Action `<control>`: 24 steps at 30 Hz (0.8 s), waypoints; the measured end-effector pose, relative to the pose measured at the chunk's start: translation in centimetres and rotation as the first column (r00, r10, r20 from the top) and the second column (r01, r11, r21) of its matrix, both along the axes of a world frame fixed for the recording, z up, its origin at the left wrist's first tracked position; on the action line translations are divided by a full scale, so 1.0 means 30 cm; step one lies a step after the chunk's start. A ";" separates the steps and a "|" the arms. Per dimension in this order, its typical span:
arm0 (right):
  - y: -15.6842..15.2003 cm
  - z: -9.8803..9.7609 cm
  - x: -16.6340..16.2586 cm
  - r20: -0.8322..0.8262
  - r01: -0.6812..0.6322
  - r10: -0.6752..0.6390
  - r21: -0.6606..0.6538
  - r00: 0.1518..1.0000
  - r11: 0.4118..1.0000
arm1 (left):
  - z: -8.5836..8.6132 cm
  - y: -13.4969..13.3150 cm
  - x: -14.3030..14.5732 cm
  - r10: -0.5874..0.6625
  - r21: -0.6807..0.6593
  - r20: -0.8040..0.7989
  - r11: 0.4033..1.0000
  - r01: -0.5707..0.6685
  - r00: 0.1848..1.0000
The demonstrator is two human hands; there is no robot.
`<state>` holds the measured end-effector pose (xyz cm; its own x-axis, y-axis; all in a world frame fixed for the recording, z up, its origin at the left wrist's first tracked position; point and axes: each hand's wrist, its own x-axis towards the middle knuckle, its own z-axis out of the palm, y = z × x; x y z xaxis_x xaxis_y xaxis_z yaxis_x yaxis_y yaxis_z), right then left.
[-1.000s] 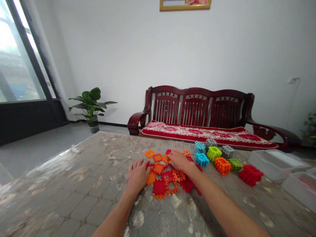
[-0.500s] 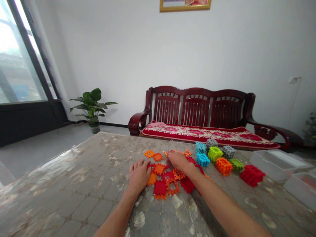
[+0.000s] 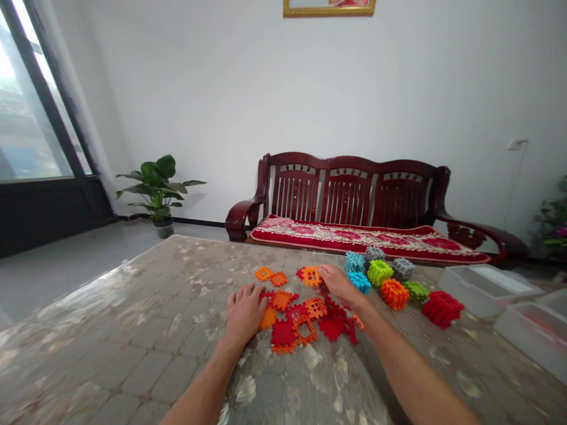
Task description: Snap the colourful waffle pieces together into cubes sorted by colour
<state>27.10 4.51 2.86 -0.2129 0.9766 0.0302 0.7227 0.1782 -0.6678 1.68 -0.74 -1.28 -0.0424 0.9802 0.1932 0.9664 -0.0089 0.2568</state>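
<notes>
Our hands are well apart: the left hand [image 3: 244, 310] lies palm down on the table [image 3: 146, 307], fingers loosely spread, while the right hand [image 3: 335, 280] pinches an orange tile [image 3: 311, 276] by its right edge. The pile [image 3: 282, 333] of red and orange tiles sits between our hands and a little nearer to us, its left side just beside our left thumb. The orange tile is at the pile's far side, its windowed face towards us. Two small tiles [image 3: 271, 276] lie just beyond our left fingers

Past the table's far edge we see the sofa [image 3: 348, 198]. The table spreads widest to the left of our left hand. On the right we have less room: clear boxes [image 3: 465, 289] line that side, and between them and our right hand stand the stacks [image 3: 394, 294] in blue, grey, green, orange and red, the blue ones nearest our right wrist

Both forearms run off the bottom of our view, and the nearest box is cut by the right side. Our right hand covers part of the orange tile, and a red bit [image 3: 300, 273] peeks out at its left, too small to place. We cannot tell whether our left thumb touches the pile
</notes>
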 end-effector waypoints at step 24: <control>-0.361 -0.016 0.007 0.481 0.050 -0.155 0.224 0.863 0.973 | 0.001 0.004 -0.004 -0.020 0.011 -0.016 1.000 0.020 1.000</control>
<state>27.30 -6.32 2.38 -0.1503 0.9784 0.1421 0.9683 0.1747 -0.1784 1.56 -0.61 -1.23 -0.0194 0.9787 0.2044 0.9701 -0.0311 0.2408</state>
